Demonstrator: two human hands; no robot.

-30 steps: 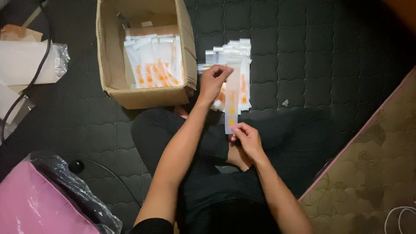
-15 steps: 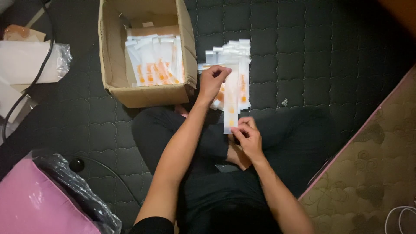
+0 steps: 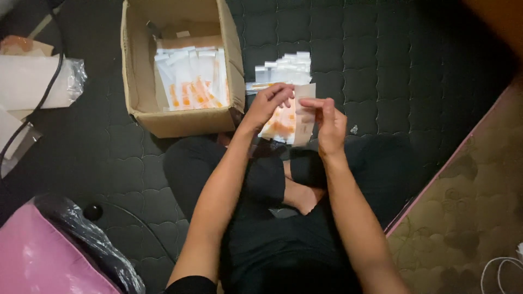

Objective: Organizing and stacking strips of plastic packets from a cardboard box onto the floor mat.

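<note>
Both hands were up over the lap, pinching one flat packet between them: the left hand gripped its top edge with fingers curled, the right hand nipped the right side between thumb and fingertips. The packet, clear with an orange print, stood nearly upright, its long axis running away from the sitter, top end toward the loose pile on the dark quilted mat. It looked mid-handling; placing it would want a flat, aligned lay. The cardboard box of like packets sat just left.
</note>
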